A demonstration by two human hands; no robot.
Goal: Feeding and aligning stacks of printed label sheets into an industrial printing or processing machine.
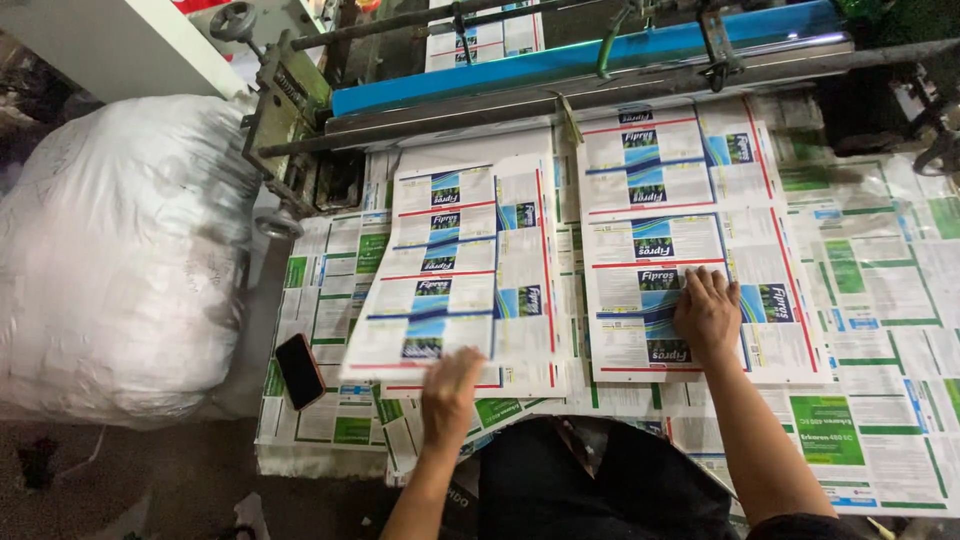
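Observation:
Two stacks of white printed sheets with blue and red label panels lie side by side on the worktable. My left hand (pixel 450 392) grips the near edge of the left stack (pixel 460 270), whose top sheets are slightly lifted and skewed. Palm down, my right hand (pixel 706 312) presses flat on the lower part of the right stack (pixel 680 230), fingers spread.
The table (pixel 880 300) is covered with green and white printed sheets. A dark phone (pixel 300 370) lies at the table's left edge. A big white plastic sack (pixel 110 250) sits left. A printing machine with a blue roller (pixel 600 55) and metal bars runs along the back.

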